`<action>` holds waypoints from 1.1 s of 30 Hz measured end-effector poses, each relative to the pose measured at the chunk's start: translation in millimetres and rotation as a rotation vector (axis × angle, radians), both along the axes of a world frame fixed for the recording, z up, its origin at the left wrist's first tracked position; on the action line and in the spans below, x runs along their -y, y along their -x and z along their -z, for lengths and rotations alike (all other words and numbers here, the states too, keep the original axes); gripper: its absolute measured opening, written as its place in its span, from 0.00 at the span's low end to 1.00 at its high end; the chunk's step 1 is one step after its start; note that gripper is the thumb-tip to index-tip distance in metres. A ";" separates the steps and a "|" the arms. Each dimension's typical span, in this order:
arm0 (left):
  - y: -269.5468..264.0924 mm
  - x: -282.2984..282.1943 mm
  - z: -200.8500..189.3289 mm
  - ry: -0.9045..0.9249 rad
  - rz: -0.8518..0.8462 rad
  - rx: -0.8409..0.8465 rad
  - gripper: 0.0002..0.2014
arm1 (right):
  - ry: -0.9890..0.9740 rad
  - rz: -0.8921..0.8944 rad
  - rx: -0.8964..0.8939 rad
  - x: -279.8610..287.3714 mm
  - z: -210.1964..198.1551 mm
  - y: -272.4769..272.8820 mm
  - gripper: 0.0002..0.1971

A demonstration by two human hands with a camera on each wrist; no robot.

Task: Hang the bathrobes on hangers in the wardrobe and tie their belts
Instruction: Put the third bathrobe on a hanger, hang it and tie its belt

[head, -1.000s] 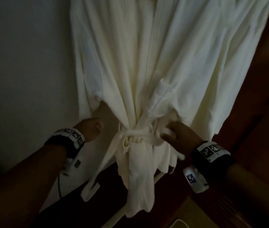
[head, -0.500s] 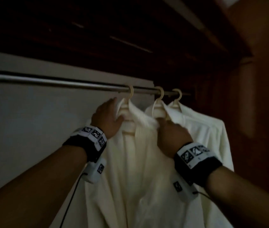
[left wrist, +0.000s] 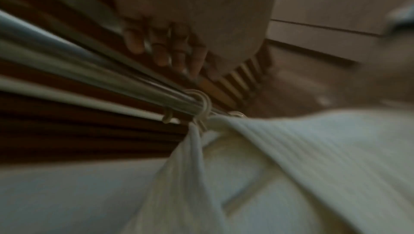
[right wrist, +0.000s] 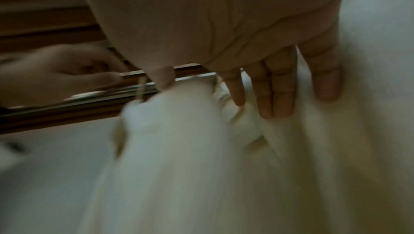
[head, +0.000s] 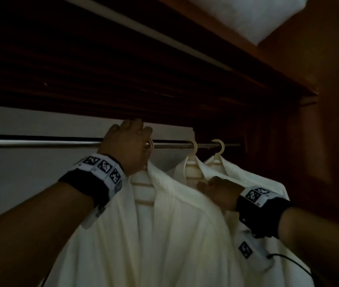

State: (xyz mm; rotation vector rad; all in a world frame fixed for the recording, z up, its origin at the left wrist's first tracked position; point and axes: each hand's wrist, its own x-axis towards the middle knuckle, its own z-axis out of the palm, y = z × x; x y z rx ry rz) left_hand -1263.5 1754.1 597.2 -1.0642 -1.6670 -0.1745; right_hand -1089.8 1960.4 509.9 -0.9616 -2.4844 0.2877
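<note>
Three white bathrobes hang on cream hangers from a metal rail (head: 40,142) in the wardrobe. My left hand (head: 129,137) is raised to the rail beside the hook (head: 150,144) of the front robe's (head: 164,235) hanger. In the left wrist view its fingers (left wrist: 165,57) stretch out straight over the rail (left wrist: 89,71), apart from the hook (left wrist: 202,103). My right hand (head: 214,189) lies on the front robe's right shoulder, in front of the second robe (head: 192,172). Its fingers (right wrist: 275,96) rest straight on the fabric. The belts are out of view.
A dark slatted wooden shelf (head: 123,69) runs close above the rail. White bedding (head: 257,15) sits on top at the right. The wooden side wall (head: 319,141) stands just past the third hanger (head: 219,148). Left of the front hanger, bare rail runs along the pale back wall (head: 19,183).
A second ago both hands were at the tied belt at a robe's waist. They rose to the collars; now the left hand is up at the rail and the right is on the shoulder.
</note>
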 end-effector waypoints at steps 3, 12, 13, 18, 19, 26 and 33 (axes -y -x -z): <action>13.2 -11.7 -8.9 0.104 -0.129 0.235 0.29 | 0.017 -0.018 -0.018 -11.2 -4.4 0.7 0.56; 6.1 -42.3 -2.4 -0.074 -0.134 0.252 0.20 | -0.350 -0.239 -0.075 19.9 20.3 -20.9 0.19; 6.1 -44.5 -1.2 -0.099 -0.138 0.239 0.20 | -0.330 -0.227 -0.075 14.5 21.3 -20.8 0.18; 3.6 -49.1 2.2 -0.152 -0.143 0.223 0.18 | -0.267 -0.221 -0.108 9.0 30.6 -18.2 0.17; 2.9 -49.0 1.7 -0.146 -0.140 0.234 0.18 | -0.250 -0.218 -0.113 12.6 33.4 -17.6 0.17; -6.3 -41.3 3.5 -0.082 -0.071 0.318 0.14 | -0.184 -0.161 -0.068 43.3 42.3 -21.1 0.16; -9.9 -38.6 12.5 -0.100 0.018 0.188 0.14 | -0.237 0.094 0.200 69.3 33.7 -95.7 0.23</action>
